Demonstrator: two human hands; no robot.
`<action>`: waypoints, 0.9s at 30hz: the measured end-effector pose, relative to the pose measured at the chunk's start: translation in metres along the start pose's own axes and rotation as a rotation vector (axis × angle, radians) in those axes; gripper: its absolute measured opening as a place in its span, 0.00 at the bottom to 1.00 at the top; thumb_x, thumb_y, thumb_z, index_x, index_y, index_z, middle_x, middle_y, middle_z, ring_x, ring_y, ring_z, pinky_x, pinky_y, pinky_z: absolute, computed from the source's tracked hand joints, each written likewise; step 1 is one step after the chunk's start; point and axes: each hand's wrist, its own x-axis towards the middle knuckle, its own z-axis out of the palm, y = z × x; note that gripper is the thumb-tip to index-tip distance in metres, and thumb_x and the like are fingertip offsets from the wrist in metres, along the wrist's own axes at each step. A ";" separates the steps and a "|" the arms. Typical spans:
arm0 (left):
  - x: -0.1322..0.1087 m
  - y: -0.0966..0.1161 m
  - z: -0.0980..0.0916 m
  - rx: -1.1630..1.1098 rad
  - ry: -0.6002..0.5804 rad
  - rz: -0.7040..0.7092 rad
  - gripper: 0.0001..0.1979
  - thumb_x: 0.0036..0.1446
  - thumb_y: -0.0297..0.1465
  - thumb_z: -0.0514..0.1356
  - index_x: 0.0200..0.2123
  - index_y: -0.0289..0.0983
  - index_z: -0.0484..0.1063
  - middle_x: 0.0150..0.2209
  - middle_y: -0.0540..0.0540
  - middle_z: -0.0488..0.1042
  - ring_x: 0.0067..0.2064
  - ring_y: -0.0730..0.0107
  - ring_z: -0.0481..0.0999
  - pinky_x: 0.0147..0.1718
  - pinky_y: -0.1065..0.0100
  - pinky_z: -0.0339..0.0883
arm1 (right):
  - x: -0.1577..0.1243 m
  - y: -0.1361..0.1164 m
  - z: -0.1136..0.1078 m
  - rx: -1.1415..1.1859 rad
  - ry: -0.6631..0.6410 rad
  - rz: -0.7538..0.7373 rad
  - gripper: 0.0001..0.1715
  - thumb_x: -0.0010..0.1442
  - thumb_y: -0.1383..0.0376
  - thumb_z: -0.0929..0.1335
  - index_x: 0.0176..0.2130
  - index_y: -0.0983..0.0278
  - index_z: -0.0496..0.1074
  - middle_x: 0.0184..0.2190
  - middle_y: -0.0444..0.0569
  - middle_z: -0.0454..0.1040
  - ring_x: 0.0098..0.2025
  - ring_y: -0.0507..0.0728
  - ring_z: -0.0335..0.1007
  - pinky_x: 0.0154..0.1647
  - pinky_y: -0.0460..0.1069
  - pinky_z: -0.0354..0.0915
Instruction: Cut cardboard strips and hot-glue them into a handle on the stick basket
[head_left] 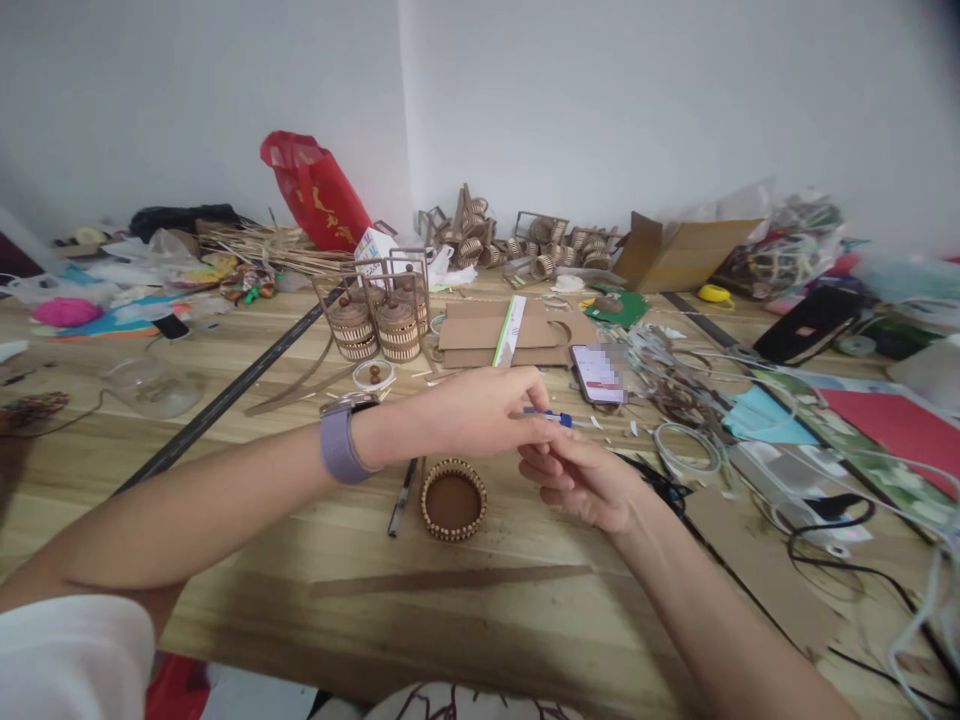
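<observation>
My left hand [480,410], with a purple watch band on the wrist, is closed around a thin pen-like tool with a blue end [553,416]. My right hand [581,478] lies palm up just under it, its curled fingers touching the tool's blue tip. Both hands hover above a wooden table [247,520]. Below the left hand a small round woven basket with a brown base [453,499] sits on the table. A dark pen [402,495] lies just left of it.
Two woven cages in wire frames [379,320] stand behind the hands, with cardboard sheets [480,335] and a phone [597,372] beyond. Cables and paper scraps [697,440] crowd the right side. A long brown strip [450,580] lies near the front edge. A red bag [319,190] leans on the wall.
</observation>
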 end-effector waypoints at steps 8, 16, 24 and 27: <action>-0.003 -0.011 0.012 0.043 0.152 0.095 0.07 0.59 0.31 0.57 0.33 0.37 0.76 0.27 0.52 0.75 0.29 0.71 0.70 0.32 0.70 0.58 | -0.013 0.019 -0.009 -0.477 0.134 -0.055 0.24 0.53 0.45 0.73 0.33 0.63 0.72 0.22 0.40 0.66 0.21 0.47 0.53 0.19 0.43 0.48; -0.004 -0.008 0.011 0.063 0.146 0.053 0.08 0.58 0.29 0.57 0.34 0.36 0.76 0.24 0.52 0.73 0.26 0.72 0.67 0.30 0.70 0.56 | -0.044 0.073 -0.003 -1.760 -0.115 0.104 0.09 0.59 0.72 0.68 0.41 0.64 0.74 0.42 0.53 0.74 0.41 0.60 0.73 0.39 0.51 0.63; -0.002 -0.005 0.009 0.088 0.126 0.033 0.08 0.58 0.28 0.58 0.36 0.35 0.78 0.28 0.50 0.77 0.28 0.71 0.70 0.32 0.69 0.59 | -0.086 0.051 -0.039 -1.455 -0.137 -0.033 0.07 0.63 0.68 0.63 0.36 0.61 0.71 0.36 0.50 0.73 0.37 0.56 0.71 0.37 0.49 0.64; -0.001 -0.002 0.008 0.088 0.090 -0.029 0.08 0.58 0.27 0.59 0.37 0.34 0.78 0.30 0.48 0.78 0.29 0.72 0.71 0.32 0.70 0.59 | -0.111 0.034 -0.064 -1.302 0.032 -0.040 0.09 0.64 0.58 0.65 0.36 0.60 0.71 0.29 0.46 0.70 0.29 0.55 0.65 0.31 0.49 0.62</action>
